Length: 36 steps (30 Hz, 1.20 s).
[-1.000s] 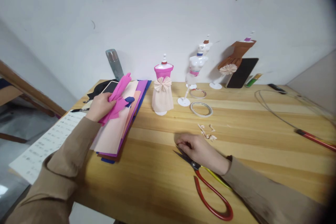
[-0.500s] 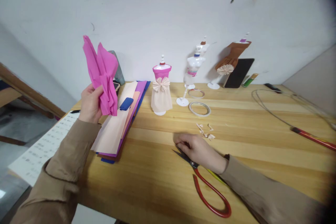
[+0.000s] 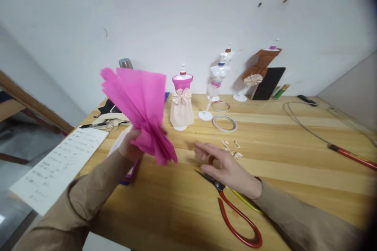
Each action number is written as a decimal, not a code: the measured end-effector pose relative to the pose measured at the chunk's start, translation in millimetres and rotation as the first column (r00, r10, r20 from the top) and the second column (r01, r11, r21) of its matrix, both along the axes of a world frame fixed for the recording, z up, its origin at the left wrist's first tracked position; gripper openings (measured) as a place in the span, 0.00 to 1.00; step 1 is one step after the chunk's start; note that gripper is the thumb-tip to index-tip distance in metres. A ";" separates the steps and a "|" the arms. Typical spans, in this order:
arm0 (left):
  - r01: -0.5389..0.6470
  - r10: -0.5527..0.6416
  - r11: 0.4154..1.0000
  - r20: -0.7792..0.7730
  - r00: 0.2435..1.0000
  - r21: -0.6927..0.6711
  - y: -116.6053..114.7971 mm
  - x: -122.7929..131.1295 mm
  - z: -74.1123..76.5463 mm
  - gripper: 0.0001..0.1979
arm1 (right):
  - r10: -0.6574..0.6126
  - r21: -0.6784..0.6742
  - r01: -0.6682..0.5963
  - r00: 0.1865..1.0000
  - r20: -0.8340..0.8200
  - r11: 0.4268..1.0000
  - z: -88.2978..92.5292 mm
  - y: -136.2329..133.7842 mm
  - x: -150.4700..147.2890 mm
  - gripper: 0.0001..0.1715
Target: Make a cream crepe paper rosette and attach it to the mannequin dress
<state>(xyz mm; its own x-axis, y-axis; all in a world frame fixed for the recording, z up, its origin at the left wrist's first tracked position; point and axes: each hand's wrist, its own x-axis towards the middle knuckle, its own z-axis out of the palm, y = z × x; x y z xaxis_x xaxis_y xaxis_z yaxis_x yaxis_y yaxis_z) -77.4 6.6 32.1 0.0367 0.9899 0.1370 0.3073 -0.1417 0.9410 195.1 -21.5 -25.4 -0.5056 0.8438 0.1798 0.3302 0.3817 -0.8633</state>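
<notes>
My left hand [image 3: 131,146] grips a gathered sheet of pink crepe paper [image 3: 141,102] around its pinched middle; the folds fan out above and below, hiding part of my fingers. Over the table, my right hand [image 3: 219,164] hovers with its fingers apart and holds nothing. Just below it lie red-handled scissors [image 3: 240,223], blades pointing to the far left. Beyond both hands stands a small dress form [image 3: 182,102] in a pink top, pale skirt and fan-shaped bow. Behind the pink paper, a stack of coloured paper [image 3: 118,145] is mostly covered.
White dress forms [image 3: 219,76] and one in brown [image 3: 262,62] stand near the wall by a black phone [image 3: 269,83]. Two tape rolls [image 3: 224,124] and paper scraps [image 3: 234,151] lie mid-table. A written sheet [image 3: 59,164] sits left, a red-handled tool [image 3: 352,157] right.
My left hand has brought the pink crepe paper right and lower, and its folds have spread wider. My right hand has opened its fingers and lifted slightly above the scissors.
</notes>
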 end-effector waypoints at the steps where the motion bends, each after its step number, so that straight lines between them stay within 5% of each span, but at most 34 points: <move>1: 0.111 -0.107 0.992 0.081 0.991 -0.055 -6.6 10.5 -4.9 0.20 | 0.014 -0.012 -0.015 0.996 -0.085 1.000 4.0 -3.1 -0.6 0.35; 2: 0.331 -0.272 0.932 0.314 0.910 -0.151 -12.9 21.7 -9.5 0.18 | 0.031 -0.027 -0.036 0.985 -0.170 0.999 7.8 -6.8 -1.6 0.37; 4: 0.537 -0.312 0.806 0.594 0.742 -0.247 -24.2 44.1 -17.9 0.11 | 0.041 -0.093 -0.074 0.948 -0.314 0.993 13.2 -15.1 -5.0 0.36; 7: 0.663 -0.260 0.651 0.712 0.652 -0.370 -37.3 70.4 -30.1 0.15 | -0.032 -0.208 -0.054 0.919 -0.392 0.977 13.4 -25.0 -10.7 0.24; 12: 0.749 -0.189 0.560 0.825 0.532 -0.355 -45.9 81.7 -53.3 0.21 | -0.203 -0.392 0.044 0.905 -0.373 0.919 -0.7 -23.9 -11.8 0.16; 18: 0.717 -0.158 0.594 0.821 0.549 -0.366 -34.7 74.5 -56.0 0.23 | -0.369 -0.498 0.102 0.800 -0.473 0.861 -15.0 -8.3 -5.6 0.13; 24: 0.604 -0.149 0.679 0.728 0.670 -0.417 -28.0 76.8 -47.3 0.18 | -0.506 -0.530 0.230 0.728 -0.463 0.816 -21.3 1.4 1.1 0.21; 27: 0.556 -0.074 0.679 0.709 0.701 -0.479 -26.7 69.8 -51.2 0.28 | -0.501 -0.474 0.279 0.741 -0.447 0.835 -20.4 4.5 2.0 0.27; 31: 0.456 -0.011 0.676 0.610 0.792 -0.580 -25.0 56.9 -49.1 0.37 | -0.470 -0.333 0.362 0.811 -0.348 0.871 -21.4 9.3 6.0 0.34; 36: 0.272 -0.090 0.851 0.386 0.918 -0.450 -23.1 54.2 -44.2 0.22 | -0.437 0.226 0.451 0.892 -0.113 0.863 -24.1 6.2 10.8 0.40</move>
